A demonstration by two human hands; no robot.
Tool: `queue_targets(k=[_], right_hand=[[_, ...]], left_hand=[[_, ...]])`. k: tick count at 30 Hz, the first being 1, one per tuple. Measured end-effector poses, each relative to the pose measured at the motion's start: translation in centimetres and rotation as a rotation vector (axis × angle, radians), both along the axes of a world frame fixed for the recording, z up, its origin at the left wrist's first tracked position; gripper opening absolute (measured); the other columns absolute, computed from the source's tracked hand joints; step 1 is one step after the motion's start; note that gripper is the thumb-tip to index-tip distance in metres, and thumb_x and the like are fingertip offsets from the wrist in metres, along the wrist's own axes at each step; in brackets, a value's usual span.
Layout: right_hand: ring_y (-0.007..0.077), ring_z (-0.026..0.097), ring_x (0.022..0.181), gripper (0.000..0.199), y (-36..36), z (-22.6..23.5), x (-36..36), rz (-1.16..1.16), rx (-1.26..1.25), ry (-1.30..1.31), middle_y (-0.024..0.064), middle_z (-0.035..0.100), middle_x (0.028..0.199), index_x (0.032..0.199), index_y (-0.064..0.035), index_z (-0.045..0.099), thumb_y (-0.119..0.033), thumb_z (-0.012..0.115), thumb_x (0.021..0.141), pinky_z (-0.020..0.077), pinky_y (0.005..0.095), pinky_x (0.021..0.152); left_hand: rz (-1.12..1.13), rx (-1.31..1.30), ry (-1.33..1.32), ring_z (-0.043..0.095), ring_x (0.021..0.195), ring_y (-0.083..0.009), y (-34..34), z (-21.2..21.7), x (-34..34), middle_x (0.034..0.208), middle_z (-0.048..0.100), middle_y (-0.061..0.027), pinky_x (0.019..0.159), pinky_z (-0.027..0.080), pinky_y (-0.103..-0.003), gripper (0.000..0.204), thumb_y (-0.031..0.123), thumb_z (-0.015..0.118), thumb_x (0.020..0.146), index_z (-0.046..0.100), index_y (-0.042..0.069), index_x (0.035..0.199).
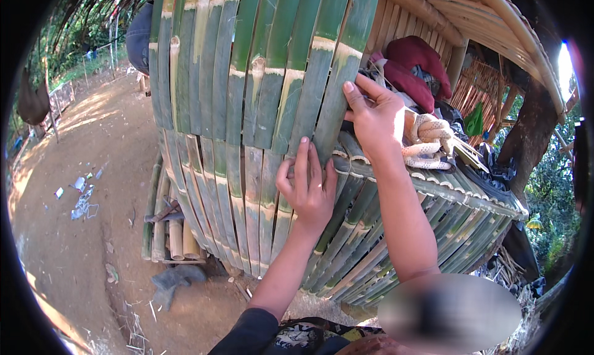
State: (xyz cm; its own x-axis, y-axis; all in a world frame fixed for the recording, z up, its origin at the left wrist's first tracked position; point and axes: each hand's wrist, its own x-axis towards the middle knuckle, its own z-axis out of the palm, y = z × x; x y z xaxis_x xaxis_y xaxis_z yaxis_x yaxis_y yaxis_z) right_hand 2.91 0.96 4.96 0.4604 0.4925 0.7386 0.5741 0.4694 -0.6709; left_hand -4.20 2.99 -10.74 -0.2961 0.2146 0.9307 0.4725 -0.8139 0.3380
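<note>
A wall of split green bamboo slats (266, 117) rises in front of me, its upper row overlapping a lower row (250, 188). My right hand (377, 117) pinches the edge of the rightmost upper bamboo slat (332, 111), its thumb on the outer face and some fingers hidden behind. Lower and to the left, my left hand (307, 182) rests with fingers apart against the slats, fingertips at the bottom ends of the upper row. It holds nothing that I can see.
Behind the wall's right edge, a bamboo platform (433, 185) carries a coiled rope-like bundle (427, 135), dark red cloth (417, 67) and black plastic. Bamboo poles (176, 237) lie low at the left. A grey boot-like object (176, 281) and litter (80, 197) lie on the dirt ground.
</note>
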Motion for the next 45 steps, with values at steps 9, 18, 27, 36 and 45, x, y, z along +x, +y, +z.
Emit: queue_targets(k=[9, 18, 27, 36, 45], right_hand=[[0.0071, 0.066, 0.077, 0.031, 0.4, -0.1, 0.4, -0.004, -0.002, -0.011, 0.0081, 0.076, 0.098, 0.123, 0.0049, 0.072, -0.011, 0.074, 0.096, 0.0573, 0.0241, 0.063], [0.0080, 0.068, 0.081, 0.032, 0.0, 0.2, -0.2, -0.016, -0.035, -0.016, 0.0080, 0.076, 0.104, 0.125, 0.0033, 0.071, -0.012, 0.074, 0.097, 0.0600, 0.0231, 0.063], [0.0097, 0.063, 0.062, 0.037, 0.5, -0.2, 0.1, 0.006, 0.062, 0.003, 0.0112, 0.077, 0.089, 0.121, 0.0092, 0.071, -0.014, 0.079, 0.093, 0.0524, 0.0257, 0.056], [0.0065, 0.066, 0.079, 0.037, 0.8, -0.7, 1.4, -0.134, -0.015, -0.147, 0.0053, 0.075, 0.101, 0.128, 0.0024, 0.070, -0.016, 0.075, 0.097, 0.0570, 0.0231, 0.063], [0.0118, 0.071, 0.086, 0.035, 1.1, -1.1, 0.4, -0.031, 0.078, -0.005, 0.0171, 0.078, 0.102, 0.124, 0.0115, 0.068, -0.007, 0.075, 0.094, 0.0570, 0.0274, 0.079]], left_hand=[[-0.028, 0.009, -0.018, 0.052, 0.109, -0.0312, 0.3, -0.1, 0.1, 0.144, 0.061, -0.0110, 0.092, 0.043, -0.039, 0.047, 0.006, 0.081, 0.083, 0.069, -0.006, 0.126], [-0.051, 0.038, -0.033, 0.054, 0.115, -0.0326, 0.5, -0.8, -0.1, 0.143, 0.062, -0.0133, 0.097, 0.045, -0.040, 0.053, 0.005, 0.082, 0.081, 0.066, -0.004, 0.130], [-0.152, -0.008, -0.017, 0.052, 0.131, -0.0378, 0.0, -3.1, -1.5, 0.144, 0.060, -0.0146, 0.109, 0.041, -0.046, 0.059, 0.008, 0.078, 0.084, 0.060, -0.003, 0.139], [-0.062, 0.063, 0.211, 0.049, 0.139, -0.0389, 0.5, -0.5, -2.3, 0.151, 0.055, -0.0150, 0.112, 0.037, -0.049, 0.055, 0.018, 0.070, 0.092, 0.059, 0.001, 0.143], [-0.142, 0.248, 0.274, 0.036, 0.151, -0.0399, 4.6, 10.5, -2.4, 0.158, 0.047, -0.0168, 0.120, 0.030, -0.056, 0.051, 0.015, 0.058, 0.098, 0.054, 0.000, 0.147]])
